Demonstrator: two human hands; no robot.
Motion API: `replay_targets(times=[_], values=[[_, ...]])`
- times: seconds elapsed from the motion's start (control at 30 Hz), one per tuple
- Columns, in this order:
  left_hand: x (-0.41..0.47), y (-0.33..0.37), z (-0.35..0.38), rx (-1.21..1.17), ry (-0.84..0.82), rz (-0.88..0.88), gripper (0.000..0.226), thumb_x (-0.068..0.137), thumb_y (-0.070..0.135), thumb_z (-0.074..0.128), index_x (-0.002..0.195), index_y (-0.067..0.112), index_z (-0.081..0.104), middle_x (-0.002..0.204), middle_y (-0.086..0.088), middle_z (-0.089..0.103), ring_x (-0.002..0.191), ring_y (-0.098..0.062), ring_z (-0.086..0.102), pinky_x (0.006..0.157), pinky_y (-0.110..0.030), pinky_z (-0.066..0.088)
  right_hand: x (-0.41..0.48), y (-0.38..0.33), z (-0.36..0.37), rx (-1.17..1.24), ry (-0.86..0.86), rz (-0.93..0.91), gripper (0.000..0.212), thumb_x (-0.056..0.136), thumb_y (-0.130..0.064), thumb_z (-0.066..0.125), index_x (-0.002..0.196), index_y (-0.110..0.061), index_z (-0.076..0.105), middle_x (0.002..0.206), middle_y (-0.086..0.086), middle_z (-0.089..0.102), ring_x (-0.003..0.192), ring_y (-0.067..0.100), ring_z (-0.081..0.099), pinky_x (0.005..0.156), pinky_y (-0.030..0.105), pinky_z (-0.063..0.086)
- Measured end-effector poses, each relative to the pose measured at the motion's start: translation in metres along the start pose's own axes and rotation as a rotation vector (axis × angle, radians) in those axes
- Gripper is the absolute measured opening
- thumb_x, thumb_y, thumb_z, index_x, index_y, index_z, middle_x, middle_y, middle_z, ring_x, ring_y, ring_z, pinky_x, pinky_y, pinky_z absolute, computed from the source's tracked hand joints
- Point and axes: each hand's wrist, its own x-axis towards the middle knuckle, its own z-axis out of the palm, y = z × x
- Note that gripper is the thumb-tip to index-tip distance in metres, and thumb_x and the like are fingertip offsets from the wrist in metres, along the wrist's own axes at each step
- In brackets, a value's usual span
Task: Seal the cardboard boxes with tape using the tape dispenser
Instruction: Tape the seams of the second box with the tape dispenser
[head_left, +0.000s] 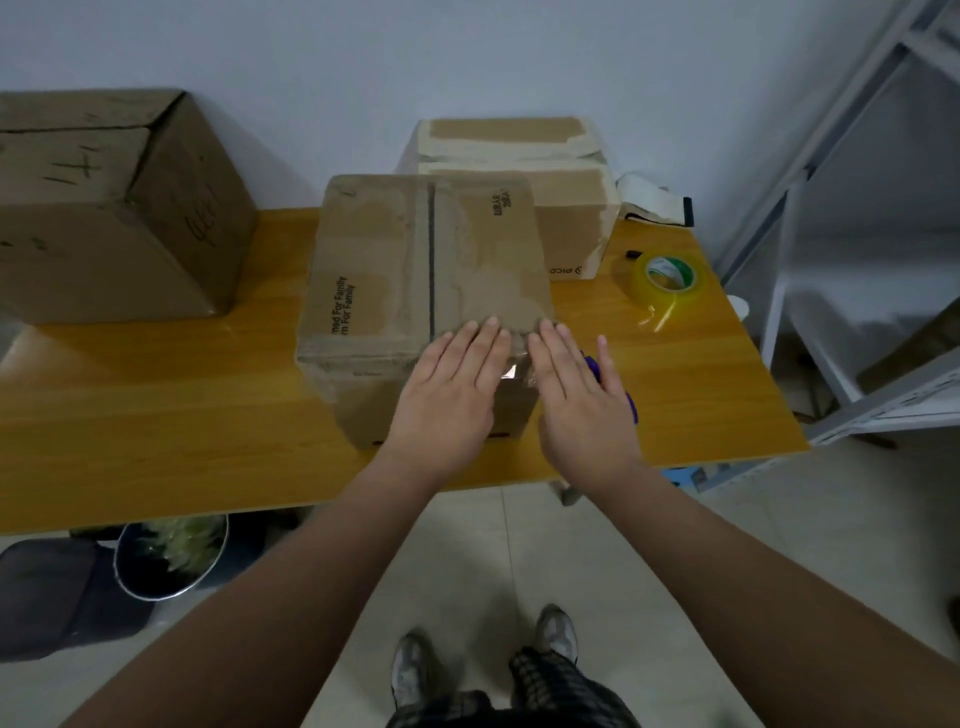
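A large cardboard box sits far left on the wooden worktop. At the centre stands a smaller cardboard box. The left hand and right hand lie flat, fingers straight, side by side on its near edge, either side of a shiny tape strip. A purple object shows at the right hand, mostly hidden. Far right lies a clear tape roll.

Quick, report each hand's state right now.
Left hand: open, flat fingers pressing on the middle box.
Right hand: open, fingers straight, at that box's near right corner.
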Motion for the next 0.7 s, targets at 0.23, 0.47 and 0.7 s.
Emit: replay_targets(times=[0.23, 0.47, 0.7], values=[[-0.049, -0.071, -0.002, -0.014, -0.018, -0.008, 0.07, 0.079, 0.012, 0.065, 0.142, 0.006, 0.036, 0.146, -0.01, 0.04, 0.135, -0.024, 0.037, 0.112, -0.04, 0.022, 0.001, -0.031, 0.017, 0.02, -0.027, 0.247, 0.088, 0.071, -0.003, 0.06, 0.147, -0.015, 0.018, 0.155, 0.007, 0.024, 0.141, 0.036, 0.022, 0.11, 0.057, 0.006], [-0.063, -0.099, -0.008, -0.028, -0.019, -0.007, 0.067, 0.086, 0.021, 0.06, 0.145, 0.009, 0.031, 0.148, -0.009, 0.037, 0.138, -0.025, 0.032, 0.115, -0.041, 0.015, 0.013, -0.063, -0.002, 0.029, -0.065, 0.41, 0.076, 0.079, -0.012, 0.054, 0.148, -0.011, 0.022, 0.157, 0.01, 0.016, 0.145, 0.03, 0.007, 0.114, 0.055, -0.002], [-0.052, -0.102, -0.002, 0.016, -0.026, 0.069, 0.064, 0.096, 0.027, 0.032, 0.15, 0.014, 0.0, 0.158, -0.001, 0.005, 0.145, -0.013, 0.003, 0.114, -0.035, -0.008, 0.029, -0.13, -0.006, 0.07, -0.133, 0.125, 0.073, 0.085, -0.014, 0.039, 0.151, -0.009, 0.007, 0.158, 0.008, 0.01, 0.146, 0.019, 0.001, 0.117, 0.048, -0.005]])
